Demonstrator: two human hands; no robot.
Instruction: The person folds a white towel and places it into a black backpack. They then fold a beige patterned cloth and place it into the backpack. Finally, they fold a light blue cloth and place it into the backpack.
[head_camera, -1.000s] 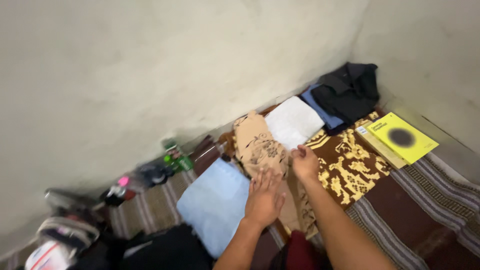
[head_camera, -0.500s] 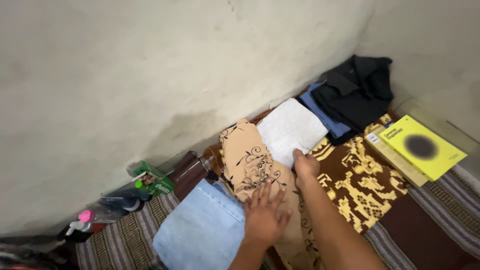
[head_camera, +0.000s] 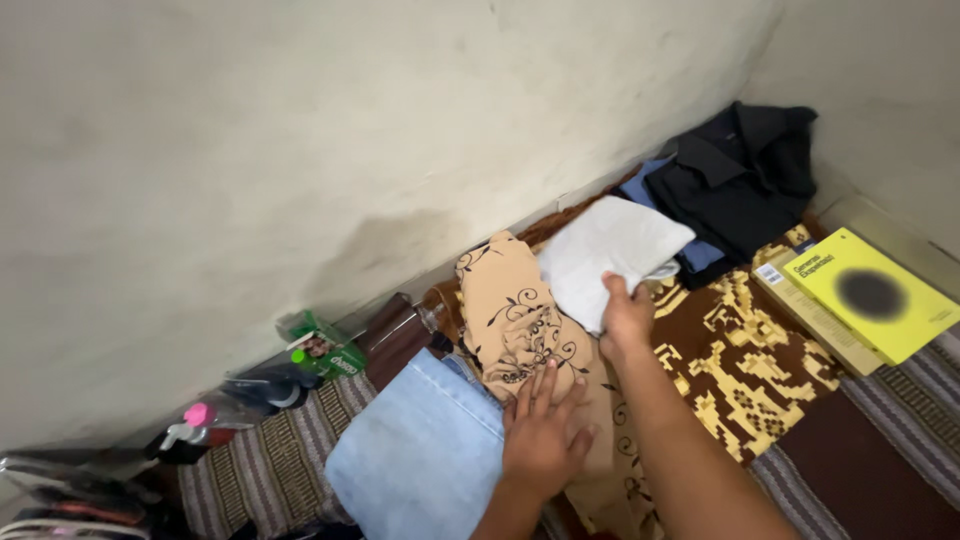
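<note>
My left hand (head_camera: 545, 432) lies flat, fingers spread, pressing on the tan floral-print cloth (head_camera: 520, 320), which is folded on the floor covering between the light blue folded denim (head_camera: 420, 455) and the white folded cloth (head_camera: 610, 255). My right hand (head_camera: 627, 318) is closed on the near edge of the white folded cloth, thumb on top, lifting that edge slightly. Beyond the white cloth, a black garment (head_camera: 740, 175) sits on a blue folded piece (head_camera: 700, 255) near the wall corner. A brown and yellow patterned fabric (head_camera: 740, 350) lies under my right forearm. A yellow book (head_camera: 870, 295) rests at the right. Bottles and a green packet (head_camera: 325, 350) stand along the wall.
</note>
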